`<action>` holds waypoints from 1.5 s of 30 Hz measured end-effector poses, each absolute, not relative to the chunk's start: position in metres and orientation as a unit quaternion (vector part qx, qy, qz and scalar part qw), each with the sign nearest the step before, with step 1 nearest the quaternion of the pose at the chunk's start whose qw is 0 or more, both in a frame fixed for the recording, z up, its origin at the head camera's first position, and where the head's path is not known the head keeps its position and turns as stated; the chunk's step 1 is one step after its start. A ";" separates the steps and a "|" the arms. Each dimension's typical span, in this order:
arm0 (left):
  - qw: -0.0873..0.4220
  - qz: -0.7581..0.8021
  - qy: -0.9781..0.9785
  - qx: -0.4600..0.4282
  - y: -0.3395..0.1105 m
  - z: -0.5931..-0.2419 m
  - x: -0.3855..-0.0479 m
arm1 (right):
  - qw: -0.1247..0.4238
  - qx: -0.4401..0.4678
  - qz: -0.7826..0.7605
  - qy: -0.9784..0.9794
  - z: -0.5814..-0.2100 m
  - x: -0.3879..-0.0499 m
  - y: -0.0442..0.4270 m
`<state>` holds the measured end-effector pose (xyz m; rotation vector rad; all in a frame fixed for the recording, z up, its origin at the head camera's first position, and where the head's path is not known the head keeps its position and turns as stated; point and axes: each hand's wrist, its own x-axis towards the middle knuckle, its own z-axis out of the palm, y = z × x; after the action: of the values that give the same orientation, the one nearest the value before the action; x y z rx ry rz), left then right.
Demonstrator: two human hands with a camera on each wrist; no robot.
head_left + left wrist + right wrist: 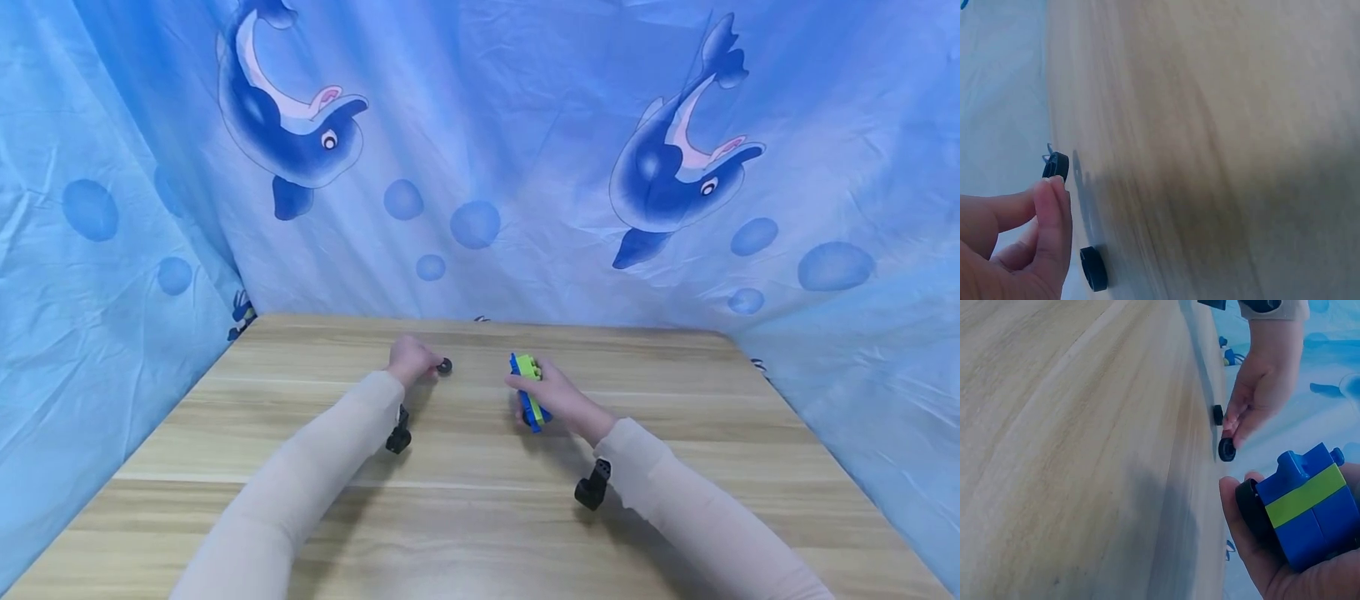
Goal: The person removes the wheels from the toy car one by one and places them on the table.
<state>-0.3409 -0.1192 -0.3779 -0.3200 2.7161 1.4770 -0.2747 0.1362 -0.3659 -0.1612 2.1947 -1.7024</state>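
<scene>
Holding blue-and-green brick build in right hand, raised above table, fingers and thumb wrapped round sides, presumably for steadiness. Pinching black ring by edge between thumb and fingertips of left hand, likely leaving its face clear. Noting second ring on table nearby; unable to tell reason for placement.

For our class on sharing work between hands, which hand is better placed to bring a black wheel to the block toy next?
Probably the left hand: it pinches a black wheel, while the right hand grips the block toy and seems better suited to keeping it steady.
</scene>
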 end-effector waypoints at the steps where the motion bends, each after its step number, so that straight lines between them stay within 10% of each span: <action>1: 0.013 0.464 0.880 -0.103 -0.119 -0.378 -0.342 | 0.175 -0.059 -0.601 0.778 -0.365 -0.275 0.136; 17: -0.017 0.373 0.924 -0.087 -0.127 -0.372 -0.343 | 0.177 -0.066 -0.614 0.766 -0.361 -0.274 0.130; 45: 0.155 0.486 0.859 0.037 -0.090 -0.323 -0.309 | 0.115 -0.128 -0.494 0.852 -0.352 -0.276 0.121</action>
<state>-0.3088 -0.0897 -0.3225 0.1056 2.4623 1.3937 -0.2759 0.1207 -0.3516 -0.3746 2.4984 -1.4478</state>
